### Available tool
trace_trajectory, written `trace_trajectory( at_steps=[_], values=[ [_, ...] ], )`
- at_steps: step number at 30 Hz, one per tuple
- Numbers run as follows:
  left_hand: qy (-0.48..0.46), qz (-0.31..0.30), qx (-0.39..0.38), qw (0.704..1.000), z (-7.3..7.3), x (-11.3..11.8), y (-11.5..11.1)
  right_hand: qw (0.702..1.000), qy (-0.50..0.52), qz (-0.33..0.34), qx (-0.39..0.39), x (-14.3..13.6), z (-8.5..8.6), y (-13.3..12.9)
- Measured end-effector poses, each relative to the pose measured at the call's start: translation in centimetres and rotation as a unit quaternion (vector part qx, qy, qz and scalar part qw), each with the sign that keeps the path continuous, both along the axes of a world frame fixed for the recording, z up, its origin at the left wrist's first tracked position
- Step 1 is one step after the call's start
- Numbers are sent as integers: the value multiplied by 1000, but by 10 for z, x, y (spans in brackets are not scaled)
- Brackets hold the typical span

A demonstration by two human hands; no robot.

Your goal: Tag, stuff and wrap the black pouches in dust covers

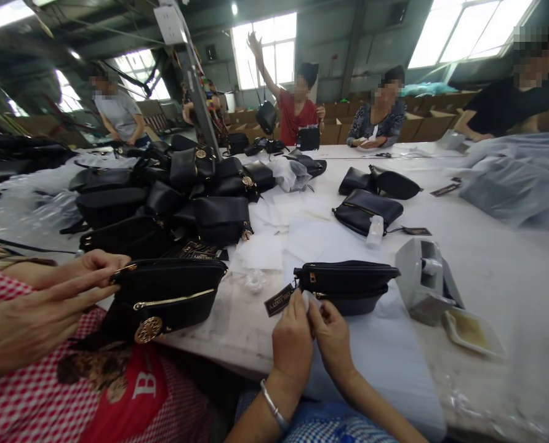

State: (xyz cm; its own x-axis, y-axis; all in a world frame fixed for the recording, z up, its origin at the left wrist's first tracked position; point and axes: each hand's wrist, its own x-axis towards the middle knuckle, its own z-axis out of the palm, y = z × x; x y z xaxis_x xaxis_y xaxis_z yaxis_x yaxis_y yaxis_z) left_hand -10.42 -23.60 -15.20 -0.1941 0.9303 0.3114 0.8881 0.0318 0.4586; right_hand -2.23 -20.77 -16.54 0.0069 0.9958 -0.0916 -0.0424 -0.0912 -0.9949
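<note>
A small black bag (348, 280) with a gold zipper stands in front of me on white sheets (394, 357). At its left end my left hand (293, 335), with a silver bracelet at the wrist, is closed on a small piece of white paper (309, 301). My right hand (332, 335) pinches the same paper from the other side, close to the bag's front zipper. A black tag with gold lettering (279, 299) hangs beside my left fingers.
At left a co-worker's hands (85, 289) hold a black bag with a gold medallion (173, 298). Beyond lies a pile of black bags (159, 191). A grey tape dispenser (424, 280) and small dish (472, 332) sit at right. Several people stand across the table (496, 258).
</note>
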Motion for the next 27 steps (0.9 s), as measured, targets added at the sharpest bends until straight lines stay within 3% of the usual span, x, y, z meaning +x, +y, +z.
trace_trajectory(
  at_steps=[8, 14, 17, 19, 21, 23, 25, 27],
  values=[
    [174, -4, -22, 984, -5, 7, -4, 996, -75, 19, 50, 8, 4, -1],
    [189, -16, -31, 981, -10, 11, -8, 986, -137, 42, 85, 11, 8, 2],
    [64, -63, -17, 996, -6, 5, -13, 984, -147, 45, 86, 14, 8, 5],
    [-118, -97, -19, 988, 4, -5, -14, 987, -132, 58, 74, 17, 7, 7],
    [-340, -107, -47, 933, 16, -18, -14, 990, -100, 89, 49, 21, 6, 9],
    [-514, -98, -98, 846, 26, -30, -12, 990, -66, 121, 27, 24, 6, 11],
    [-596, -111, -148, 782, 32, -38, -9, 990, -45, 135, 12, 27, 7, 11],
    [-614, -145, -175, 756, 32, -39, -8, 990, -46, 133, 7, 29, 8, 12]
  ],
)
